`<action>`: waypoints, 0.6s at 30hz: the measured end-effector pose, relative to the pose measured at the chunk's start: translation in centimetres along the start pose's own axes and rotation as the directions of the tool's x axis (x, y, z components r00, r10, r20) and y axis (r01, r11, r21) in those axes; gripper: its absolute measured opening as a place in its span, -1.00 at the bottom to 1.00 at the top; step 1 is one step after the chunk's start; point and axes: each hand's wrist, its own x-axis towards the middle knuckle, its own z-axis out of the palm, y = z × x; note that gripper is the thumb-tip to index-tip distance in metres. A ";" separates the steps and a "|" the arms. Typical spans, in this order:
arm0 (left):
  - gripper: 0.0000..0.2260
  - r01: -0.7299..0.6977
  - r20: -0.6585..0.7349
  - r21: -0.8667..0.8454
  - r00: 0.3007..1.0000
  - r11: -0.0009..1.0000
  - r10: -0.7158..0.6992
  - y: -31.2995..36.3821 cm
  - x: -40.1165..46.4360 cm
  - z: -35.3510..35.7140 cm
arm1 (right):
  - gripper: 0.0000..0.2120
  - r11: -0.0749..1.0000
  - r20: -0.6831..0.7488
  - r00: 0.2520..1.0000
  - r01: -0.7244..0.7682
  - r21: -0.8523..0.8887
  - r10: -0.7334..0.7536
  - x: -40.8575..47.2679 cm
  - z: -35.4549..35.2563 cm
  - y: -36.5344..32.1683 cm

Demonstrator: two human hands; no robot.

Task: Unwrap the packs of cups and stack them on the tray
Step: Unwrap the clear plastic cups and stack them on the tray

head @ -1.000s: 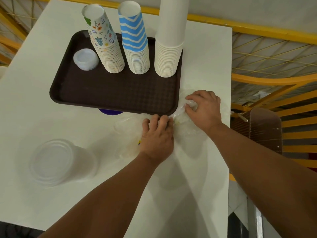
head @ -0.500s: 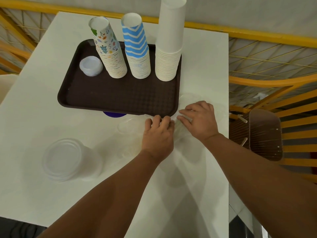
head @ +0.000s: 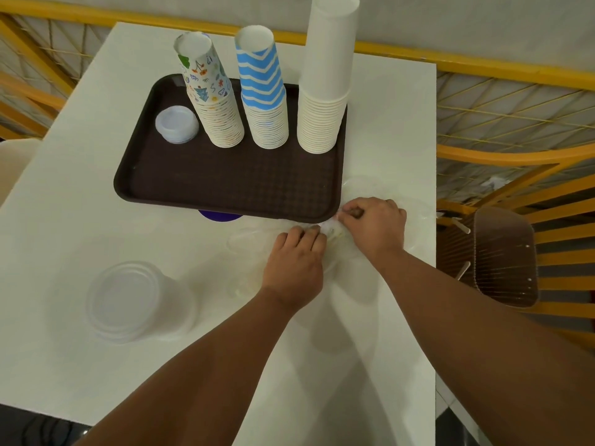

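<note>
Three upright cup stacks point(head: 267, 101), brown tray point(head: 225, 185)

Pretty bright, even light overhead, soft arm shadows on the table point(head: 96, 201), wide-angle bending at the edges.

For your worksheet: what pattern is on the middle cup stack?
Blue and white zigzag stripes, head view.

both bare forearms reach forward, converging just off the near right corner of the tray point(head: 222, 185); left hand point(head: 294, 260) and right hand point(head: 376, 228) lie knuckles-up, fingers curled, pinching clear wrap point(head: 333, 231).
</note>
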 end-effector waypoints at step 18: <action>-0.64 -0.018 -0.004 0.045 1.000 0.999 0.018 0.4 -0.2 -2.0 | -0.79 0.993 -0.128 0.987 0.106 0.044 -0.100 -2.1 -1.8 0.2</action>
